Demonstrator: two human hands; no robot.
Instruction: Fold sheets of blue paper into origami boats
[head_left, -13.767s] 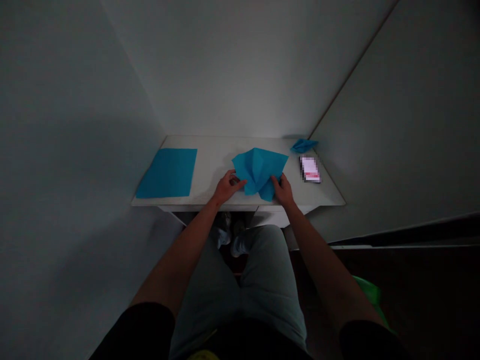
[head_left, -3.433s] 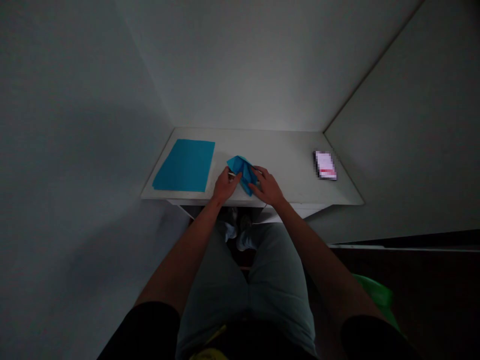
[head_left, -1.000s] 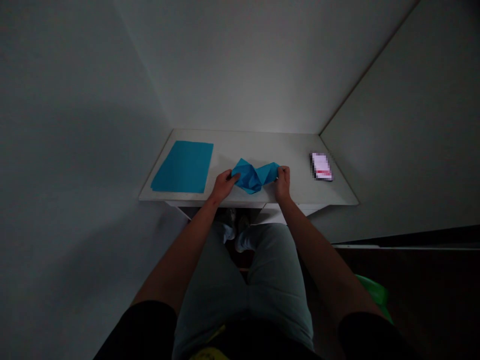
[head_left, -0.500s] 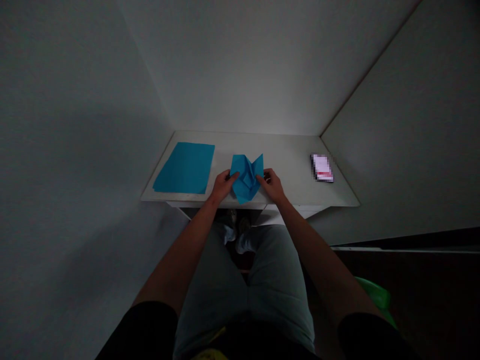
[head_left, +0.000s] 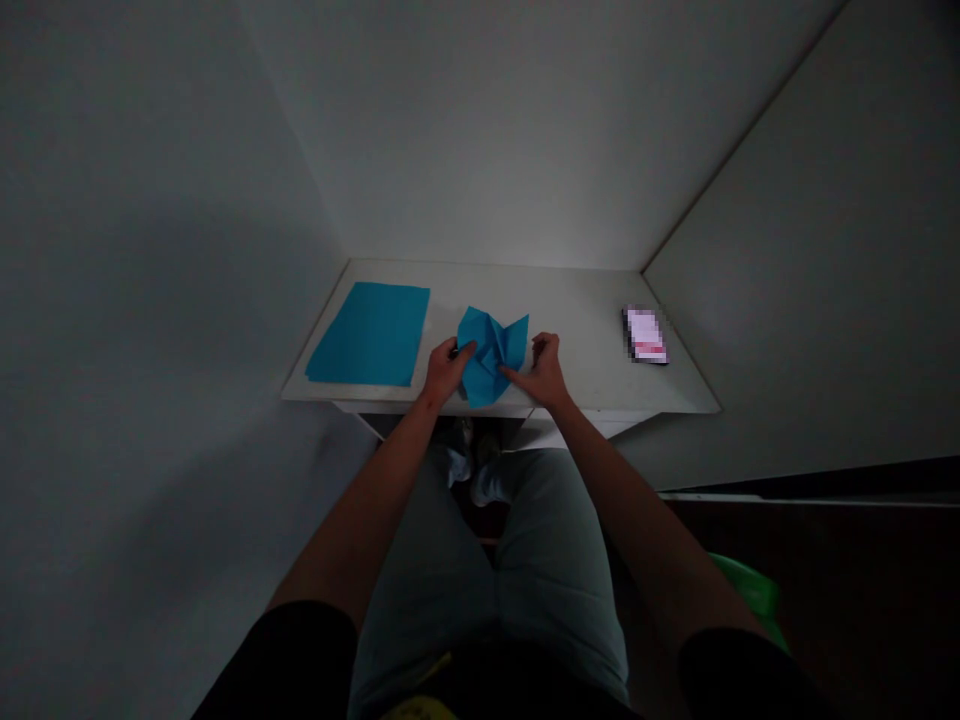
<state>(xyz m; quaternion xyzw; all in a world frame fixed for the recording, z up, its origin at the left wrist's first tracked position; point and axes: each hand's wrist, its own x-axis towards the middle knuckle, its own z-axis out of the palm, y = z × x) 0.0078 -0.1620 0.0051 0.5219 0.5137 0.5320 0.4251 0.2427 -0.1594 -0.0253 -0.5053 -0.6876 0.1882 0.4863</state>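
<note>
The smooth white counter point(head_left: 574, 300) carries matte blue paper point(head_left: 369, 335), flat and straight-edged, at left. Near its front middle is the folded paper point(head_left: 476, 385), creased into pointed flaps. The left hand point(head_left: 446, 372) has its grip pinched on the left edge; the right hand's point(head_left: 546, 375) grip is half-spread, thumb touching the folds, fingers off them. At right lies a slab-like phone point(head_left: 645, 337). A green object point(head_left: 754, 585) is partly covered; the left fingertips are hidden underneath; the phone screen is pixelated.
</note>
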